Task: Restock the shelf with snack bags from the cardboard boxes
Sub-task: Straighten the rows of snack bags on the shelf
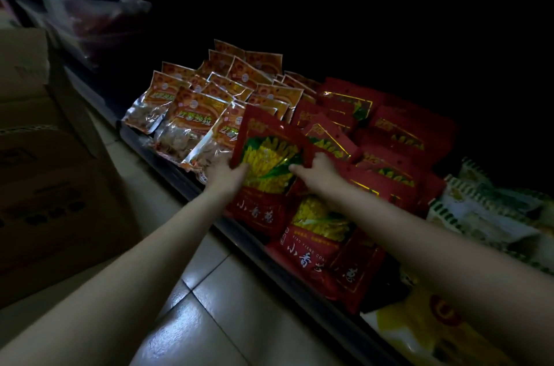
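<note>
A red snack bag with a yellow and green picture stands tilted at the front of a low shelf. My left hand grips its left edge, thumb across the front. My right hand holds its right edge, thumb on the picture. More red bags of the same kind lie stacked behind and to the right, and two lie flat in front. Orange and silver snack bags fill the shelf section to the left.
Cardboard boxes stand stacked on the tiled floor at the left. A clear plastic bag lies at the back left. White and green bags and a yellow bag sit on the shelf's right end. The back is dark.
</note>
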